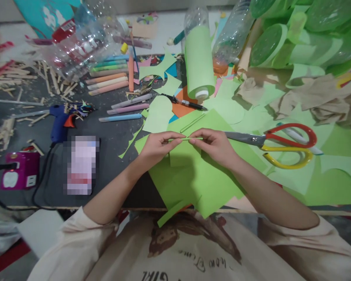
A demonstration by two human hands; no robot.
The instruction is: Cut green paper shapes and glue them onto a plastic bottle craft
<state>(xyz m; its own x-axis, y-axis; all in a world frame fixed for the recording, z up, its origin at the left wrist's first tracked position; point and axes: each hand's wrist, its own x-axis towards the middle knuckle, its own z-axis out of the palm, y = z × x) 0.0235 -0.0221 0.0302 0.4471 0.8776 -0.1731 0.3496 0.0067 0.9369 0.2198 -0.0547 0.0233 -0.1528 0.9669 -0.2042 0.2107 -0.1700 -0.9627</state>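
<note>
My left hand (157,146) and my right hand (213,144) meet over a sheet of green paper (199,175) near the table's front edge. Both pinch a thin rolled strip of green paper (186,138) that runs level between their fingertips. The fingers of each hand are pressed together on the strip. Large scissors (280,144) with red and yellow handles lie just right of my right hand, blades pointing toward it. A black pen (187,103) lies beyond the hands.
A clear bottle with rolled green paper inside (197,58) lies at the back, more bottles (82,43) to its left. Coloured chalk sticks (111,80), a blue glue gun (60,121), wooden sticks (8,78), a purple box (19,169) and green cups (280,43) crowd the table.
</note>
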